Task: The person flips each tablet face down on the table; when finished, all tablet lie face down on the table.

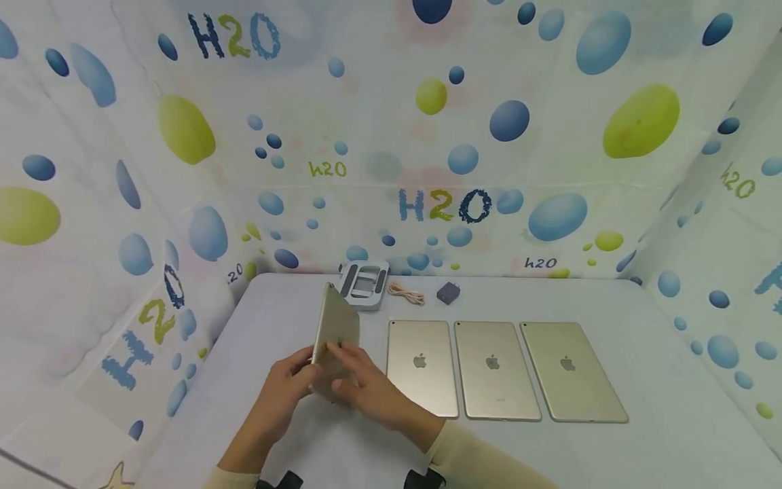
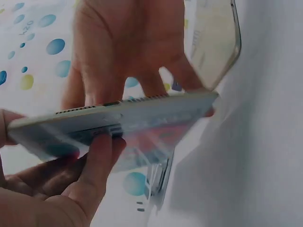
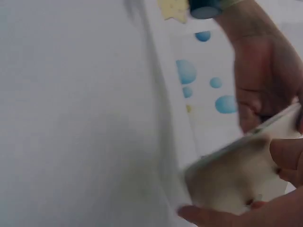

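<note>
My left hand (image 1: 284,387) grips a gold tablet (image 1: 339,322) by its near left edge, with the tablet tilted up off the table. In the left wrist view, the thumb (image 2: 99,156) of that hand lies across the glossy screen side. My right hand (image 1: 381,394) rests its extended fingers on the tablet's gold back. The right wrist view shows the tablet's back (image 3: 227,179) blurred, between the left hand (image 3: 265,71) and the right hand (image 3: 270,208). To the right lie three gold tablets, back up: one left (image 1: 421,380), one middle (image 1: 497,387), one right (image 1: 580,390).
Behind the held tablet is a grey-white folding stand (image 1: 364,299). A pale coiled cable (image 1: 406,293) and a dark charger block (image 1: 449,293) lie along the back. The white table (image 1: 647,353) meets a patterned curtain (image 1: 379,136) at the back and sides.
</note>
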The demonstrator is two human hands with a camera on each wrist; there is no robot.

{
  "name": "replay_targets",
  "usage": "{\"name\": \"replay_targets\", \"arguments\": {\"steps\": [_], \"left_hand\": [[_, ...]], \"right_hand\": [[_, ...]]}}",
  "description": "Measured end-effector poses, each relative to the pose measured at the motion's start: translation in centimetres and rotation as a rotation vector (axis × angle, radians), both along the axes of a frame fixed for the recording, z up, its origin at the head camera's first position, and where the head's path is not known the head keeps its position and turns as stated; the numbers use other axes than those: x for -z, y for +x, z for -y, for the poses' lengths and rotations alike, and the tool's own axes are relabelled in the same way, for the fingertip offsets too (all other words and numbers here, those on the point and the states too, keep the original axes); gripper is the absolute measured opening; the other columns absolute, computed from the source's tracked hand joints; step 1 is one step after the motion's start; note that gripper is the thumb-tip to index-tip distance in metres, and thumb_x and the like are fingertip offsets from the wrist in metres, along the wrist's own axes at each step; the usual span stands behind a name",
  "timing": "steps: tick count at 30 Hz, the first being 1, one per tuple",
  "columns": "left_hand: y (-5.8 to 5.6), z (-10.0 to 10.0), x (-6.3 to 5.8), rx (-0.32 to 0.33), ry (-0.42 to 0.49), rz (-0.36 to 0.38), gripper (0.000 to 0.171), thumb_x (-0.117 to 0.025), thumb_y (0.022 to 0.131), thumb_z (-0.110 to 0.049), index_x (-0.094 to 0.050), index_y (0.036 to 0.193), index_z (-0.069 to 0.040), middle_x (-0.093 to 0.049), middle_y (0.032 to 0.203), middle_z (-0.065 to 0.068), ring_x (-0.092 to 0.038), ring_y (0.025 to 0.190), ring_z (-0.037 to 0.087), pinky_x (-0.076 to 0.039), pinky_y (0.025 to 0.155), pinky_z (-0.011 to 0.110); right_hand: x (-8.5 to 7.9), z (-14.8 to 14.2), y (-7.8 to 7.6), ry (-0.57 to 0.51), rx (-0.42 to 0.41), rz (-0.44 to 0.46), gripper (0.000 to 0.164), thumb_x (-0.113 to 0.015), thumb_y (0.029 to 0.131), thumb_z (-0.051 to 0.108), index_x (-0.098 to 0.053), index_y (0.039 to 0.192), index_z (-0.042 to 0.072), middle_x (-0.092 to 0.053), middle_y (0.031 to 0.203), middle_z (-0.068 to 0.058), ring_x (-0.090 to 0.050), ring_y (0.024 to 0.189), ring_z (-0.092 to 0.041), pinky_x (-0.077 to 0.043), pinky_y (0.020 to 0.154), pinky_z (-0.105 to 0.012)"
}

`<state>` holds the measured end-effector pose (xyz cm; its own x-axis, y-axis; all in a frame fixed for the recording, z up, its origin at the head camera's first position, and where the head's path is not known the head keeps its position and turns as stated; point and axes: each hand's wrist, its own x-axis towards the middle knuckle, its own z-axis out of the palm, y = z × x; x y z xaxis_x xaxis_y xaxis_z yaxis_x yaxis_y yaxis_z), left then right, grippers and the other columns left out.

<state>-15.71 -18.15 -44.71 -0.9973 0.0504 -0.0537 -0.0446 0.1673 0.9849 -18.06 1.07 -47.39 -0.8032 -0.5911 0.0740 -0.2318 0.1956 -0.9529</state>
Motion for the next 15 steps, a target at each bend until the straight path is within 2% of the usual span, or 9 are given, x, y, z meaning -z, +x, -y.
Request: {"name": "replay_targets", "arguments": {"steps": [2, 4, 6, 8, 12, 15], "left_hand": [[0.1, 0.1, 0.2, -0.005, 0.097, 0.025, 0.051, -0.053, 0.093, -0.005, -0.052, 0.144, 0.005, -0.058, 0.139, 0.027, -0.06, 0.122, 0.036, -0.058, 0.091, 0.043], [0.2, 0.3, 0.4, 0.006, 0.173, 0.044, 0.052, -0.051, 0.093, -0.002, -0.05, 0.144, 0.007, -0.056, 0.14, 0.027, -0.061, 0.119, 0.033, -0.058, 0.089, 0.039], [0.3, 0.6, 0.6, 0.014, 0.218, 0.057, 0.052, -0.05, 0.093, 0.0, -0.049, 0.145, 0.008, -0.055, 0.14, 0.027, -0.062, 0.115, 0.029, -0.058, 0.086, 0.036], [0.1, 1.1, 0.8, 0.018, 0.239, 0.065, 0.052, -0.049, 0.094, 0.001, -0.047, 0.145, 0.009, -0.055, 0.139, 0.026, -0.064, 0.112, 0.026, -0.058, 0.086, 0.035], [-0.2, 2.0, 0.9, -0.017, 0.192, 0.106, 0.054, -0.053, 0.092, 0.002, -0.048, 0.146, 0.008, -0.061, 0.126, 0.02, -0.067, 0.1, 0.022, -0.059, 0.081, 0.035], [-0.4, 2.6, 1.0, -0.045, 0.052, 0.132, 0.055, -0.058, 0.091, 0.002, -0.05, 0.145, 0.007, -0.059, 0.109, 0.013, -0.066, 0.088, 0.02, -0.061, 0.073, 0.035]], "right_hand": [[0.4, -0.3, -0.2, 0.05, 0.059, -0.101, 0.064, -0.06, 0.103, 0.032, -0.033, 0.161, 0.025, -0.021, 0.167, -0.012, -0.029, 0.15, -0.04, -0.042, 0.11, -0.059], [0.8, -0.8, -0.5, 0.079, 0.134, -0.122, 0.068, -0.064, 0.1, 0.032, -0.035, 0.16, 0.021, -0.019, 0.167, -0.017, -0.029, 0.149, -0.043, -0.041, 0.109, -0.062], [1.1, -1.1, -0.9, 0.066, 0.199, -0.067, 0.071, -0.068, 0.096, 0.029, -0.038, 0.159, 0.018, -0.02, 0.167, -0.021, -0.031, 0.148, -0.045, -0.039, 0.11, -0.064], [1.3, -1.5, -1.2, 0.066, 0.247, -0.013, 0.073, -0.07, 0.092, 0.026, -0.04, 0.157, 0.016, -0.022, 0.166, -0.022, -0.039, 0.144, -0.045, -0.042, 0.109, -0.06], [1.5, -1.8, -1.9, 0.069, 0.288, 0.025, 0.073, -0.072, 0.09, 0.017, -0.042, 0.156, 0.011, -0.028, 0.164, -0.022, -0.057, 0.128, -0.04, -0.054, 0.099, -0.048], [1.4, -1.7, -2.0, 0.091, 0.31, 0.014, 0.074, -0.073, 0.088, 0.013, -0.042, 0.155, 0.008, -0.029, 0.163, -0.021, -0.058, 0.126, -0.037, -0.053, 0.101, -0.045]]}}
